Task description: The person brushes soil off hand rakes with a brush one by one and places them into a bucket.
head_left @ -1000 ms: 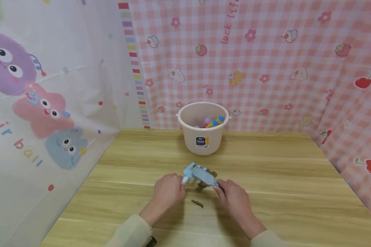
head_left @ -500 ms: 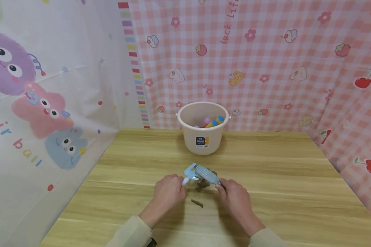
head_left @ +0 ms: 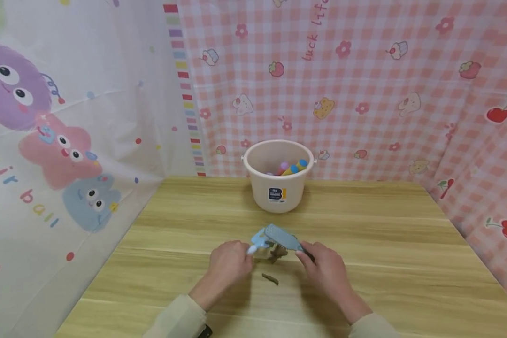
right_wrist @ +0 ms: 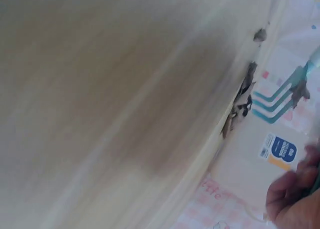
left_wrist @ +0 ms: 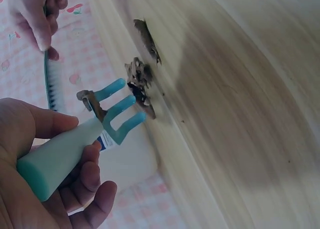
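Note:
In the head view my left hand (head_left: 230, 263) holds a small hand fork (head_left: 259, 238) by its pale handle; in the left wrist view the thumb and fingers wrap that handle. A curled brown scrap (left_wrist: 91, 100) sits on the fork's blue tines. My right hand (head_left: 326, 268) grips the dark handle of a blue-grey brush (head_left: 282, 236), whose dark bristles show from the side in the left wrist view. In the head view the brush overlaps the fork; whether they touch I cannot tell. Below them lies a heap of brown, bark-like pieces (head_left: 279, 253), with a single strip (head_left: 270, 279) nearer me.
Behind the tools stands a cream bucket (head_left: 277, 192) containing colourful sticks (head_left: 295, 168). Pink checked cloth (head_left: 363, 70) hangs along the back and right; a white cartoon-print sheet (head_left: 122, 108) hangs on the left. Underneath is a wood-grain tabletop (head_left: 384, 244).
The brush has tilted and shifted slightly left over the fork's tines, exposing more of the brown heap. The fork has tilted too. The strip and bucket stay put.

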Motion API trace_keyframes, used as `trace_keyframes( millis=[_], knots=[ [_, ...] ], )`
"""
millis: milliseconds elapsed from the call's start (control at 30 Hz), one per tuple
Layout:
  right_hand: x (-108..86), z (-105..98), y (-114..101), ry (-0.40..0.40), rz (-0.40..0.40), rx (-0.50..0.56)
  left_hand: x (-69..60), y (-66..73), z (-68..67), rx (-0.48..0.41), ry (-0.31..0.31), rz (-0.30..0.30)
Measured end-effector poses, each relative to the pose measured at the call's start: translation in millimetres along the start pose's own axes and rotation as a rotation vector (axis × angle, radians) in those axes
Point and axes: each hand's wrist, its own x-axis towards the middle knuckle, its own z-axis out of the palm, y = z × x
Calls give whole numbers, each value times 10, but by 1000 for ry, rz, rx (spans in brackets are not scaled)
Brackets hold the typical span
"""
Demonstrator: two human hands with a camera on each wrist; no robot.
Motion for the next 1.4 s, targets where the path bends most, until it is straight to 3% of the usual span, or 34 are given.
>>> trace_keyframes(
  millis=[167,500,700,833,1000,1400],
  knots=[
    [7,14,17,-51,-17,-26,8,9,-7,-2,17,29],
    [4,64,111,-64,90,-42,-37,54,14,19,78,73],
    [-5,38,111,-26,115,-22,-33,41,26,-2,55,59],
    [-8,-1,82,11,54,44,-13,17,11,-27,27,32],
    [-4,5,76,5,-43,17,-8,8,-8,-46,30,33],
    [9,46,73,-9,60,-45,-36,37,14,0,87,62]
  ],
)
